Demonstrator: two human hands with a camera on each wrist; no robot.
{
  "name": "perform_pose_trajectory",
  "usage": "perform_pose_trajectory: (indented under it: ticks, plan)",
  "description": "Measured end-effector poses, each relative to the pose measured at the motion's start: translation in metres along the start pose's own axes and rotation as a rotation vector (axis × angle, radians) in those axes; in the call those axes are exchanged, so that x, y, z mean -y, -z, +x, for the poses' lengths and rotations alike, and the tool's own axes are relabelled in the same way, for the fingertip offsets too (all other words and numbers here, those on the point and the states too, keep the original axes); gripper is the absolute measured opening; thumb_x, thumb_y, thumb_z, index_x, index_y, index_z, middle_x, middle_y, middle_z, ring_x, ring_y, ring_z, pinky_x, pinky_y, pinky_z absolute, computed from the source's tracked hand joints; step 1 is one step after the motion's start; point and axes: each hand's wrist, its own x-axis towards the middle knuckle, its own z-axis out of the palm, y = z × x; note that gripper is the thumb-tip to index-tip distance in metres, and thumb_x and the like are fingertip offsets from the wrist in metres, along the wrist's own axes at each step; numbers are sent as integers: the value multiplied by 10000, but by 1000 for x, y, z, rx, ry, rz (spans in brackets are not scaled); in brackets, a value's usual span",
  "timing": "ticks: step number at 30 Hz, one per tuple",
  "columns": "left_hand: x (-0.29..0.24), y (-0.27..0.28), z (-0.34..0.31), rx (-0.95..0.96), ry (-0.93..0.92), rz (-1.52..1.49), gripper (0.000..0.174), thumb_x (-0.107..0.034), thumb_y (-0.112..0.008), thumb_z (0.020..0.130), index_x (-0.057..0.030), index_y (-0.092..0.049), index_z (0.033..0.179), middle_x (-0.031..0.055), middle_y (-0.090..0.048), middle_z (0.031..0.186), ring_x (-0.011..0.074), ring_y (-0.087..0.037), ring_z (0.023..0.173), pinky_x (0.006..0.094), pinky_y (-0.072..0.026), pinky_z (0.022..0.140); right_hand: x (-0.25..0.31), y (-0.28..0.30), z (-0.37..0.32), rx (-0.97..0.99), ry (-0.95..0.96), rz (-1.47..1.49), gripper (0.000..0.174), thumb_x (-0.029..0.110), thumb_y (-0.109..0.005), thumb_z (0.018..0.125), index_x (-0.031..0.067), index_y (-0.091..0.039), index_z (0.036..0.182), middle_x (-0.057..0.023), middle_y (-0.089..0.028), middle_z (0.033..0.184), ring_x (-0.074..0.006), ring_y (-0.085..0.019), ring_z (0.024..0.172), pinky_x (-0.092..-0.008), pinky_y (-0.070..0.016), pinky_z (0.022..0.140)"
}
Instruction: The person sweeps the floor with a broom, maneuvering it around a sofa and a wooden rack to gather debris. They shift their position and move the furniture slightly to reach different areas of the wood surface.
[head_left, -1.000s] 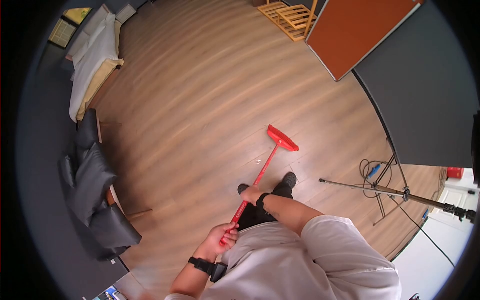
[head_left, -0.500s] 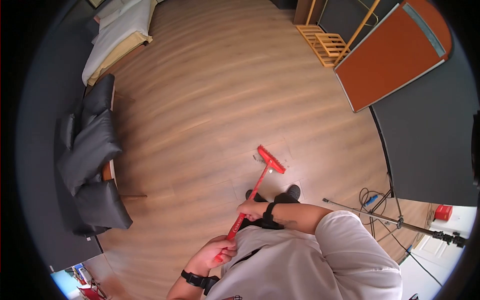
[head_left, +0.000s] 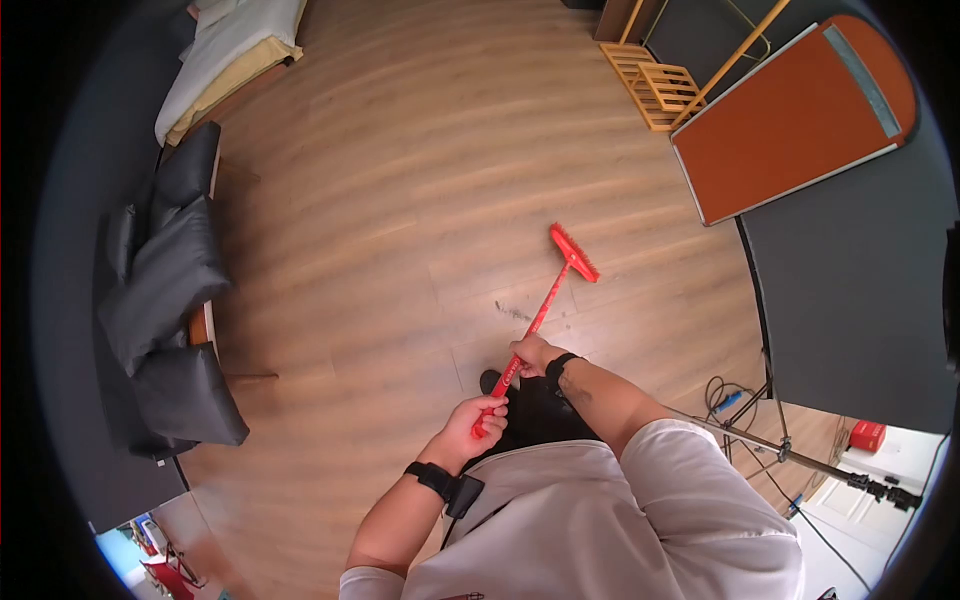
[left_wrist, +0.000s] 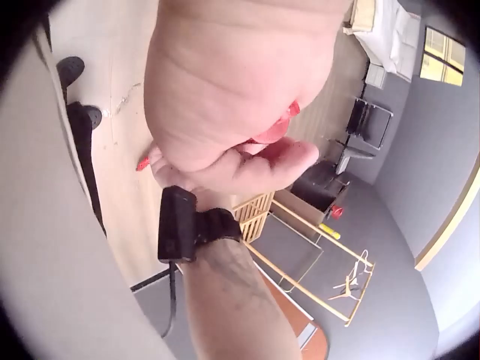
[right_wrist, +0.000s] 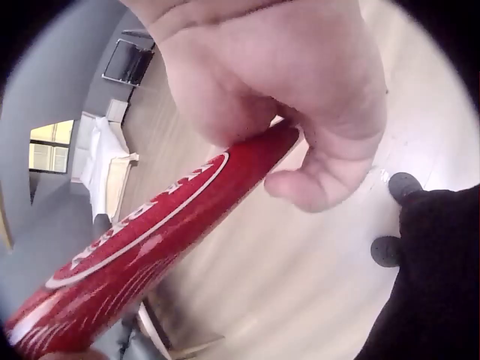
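Observation:
A red broom (head_left: 551,296) slants away from the body, its bristled head (head_left: 575,253) out over the wood floor ahead of the feet. The left hand (head_left: 474,428) grips the top end of the handle close to the waist. Further down the shaft, the right hand (head_left: 535,355) holds it with fingers curled round. In the right wrist view the printed red handle (right_wrist: 150,240) runs out of the right hand (right_wrist: 285,97). Most of the handle inside the left hand (left_wrist: 240,90) is hidden in the left wrist view. Dark grey debris (head_left: 514,311) lies left of the shaft.
A dark sofa with cushions (head_left: 165,290) lines the left wall, and a bed (head_left: 225,70) stands beyond it. At right are a wooden rack (head_left: 655,90), an orange-brown board (head_left: 790,125), a tripod stand (head_left: 785,450) and coiled cable (head_left: 725,395).
The broom head came in toward the feet, then went back out away from the body, leaving debris in view behind it. Both hands moved forward with the handle, still gripping it.

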Motion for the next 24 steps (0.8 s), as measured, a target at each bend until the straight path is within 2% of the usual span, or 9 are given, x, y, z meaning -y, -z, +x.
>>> perform_pose_trajectory:
  ticks: [2, 5, 7, 9, 13, 17, 19, 20, 24]
  plan:
    - [3, 2, 0, 16, 1, -74, 54, -66, -500, 815, -23, -476, 836, 9, -424, 612, 52, -382, 441, 133, -311, 341, -1, -2, 3, 133, -147, 98, 150, 117, -481, 750, 59, -426, 624, -63, -450, 520, -169, -447, 407, -262, -342, 345]
    - [18, -1, -29, -55, -12, -231, 56, -68, -482, 824, -14, -479, 841, 7, -402, 606, 54, -375, 443, 141, -309, 337, -24, -24, 19, 204, -178, 6, 158, 122, -480, 751, 69, -420, 615, -43, -420, 503, -153, -433, 408, -244, -335, 360]
    - [36, -12, -60, -10, 1, -348, 59, -66, -469, 827, -11, -463, 810, 5, -396, 611, 52, -378, 445, 142, -315, 335, -25, -32, -2, 509, -213, -104, 150, 112, -474, 751, 71, -427, 615, -27, -396, 493, -134, -400, 392, -237, -317, 349]
    - [55, -24, -83, -8, 8, -403, 65, -66, -460, 829, -12, -451, 793, 5, -392, 613, 51, -375, 445, 143, -318, 333, -28, -52, -30, 557, -291, -113, 160, 106, -456, 762, 70, -426, 609, -15, -379, 488, -122, -372, 380, -241, -303, 339]
    - [68, -28, -109, 51, 14, -465, 94, -57, -430, 834, -20, -416, 750, 7, -384, 623, 49, -371, 445, 148, -320, 326, -21, -73, -59, 566, -278, -237, 167, 99, -451, 767, 61, -426, 606, -15, -379, 491, -117, -365, 379, -242, -295, 333]
    - [75, -47, -125, 126, -94, -337, 74, -24, -395, 821, 16, -451, 850, 12, -374, 633, 47, -364, 432, 149, -312, 324, -6, -75, -83, 423, -200, -223, 147, 78, -467, 755, 38, -443, 616, -37, -384, 480, -129, -377, 371, -251, -295, 321]
    - [78, -51, -119, 144, -123, -306, 86, -23, -409, 818, 4, -470, 872, 12, -385, 633, 49, -367, 437, 149, -307, 323, 9, -66, -95, 349, -95, -268, 154, 98, -507, 737, 52, -446, 603, -31, -423, 488, -113, -388, 373, -232, -291, 316]
    - [79, -54, -115, 150, -145, -264, 104, -23, -424, 815, -8, -490, 894, 12, -395, 633, 50, -370, 443, 149, -301, 322, 15, -60, -92, 349, -37, -226, 163, 83, -495, 739, 11, -447, 601, -61, -418, 482, -146, -399, 359, -279, -302, 302]
    - [55, -45, -66, 167, -253, -303, 104, -33, -418, 816, 6, -473, 896, 5, -382, 629, 51, -364, 436, 149, -290, 321, 39, -47, -49, 252, 149, -219, 163, 89, -524, 729, 12, -452, 605, -80, -451, 487, -169, -437, 356, -309, -310, 283]
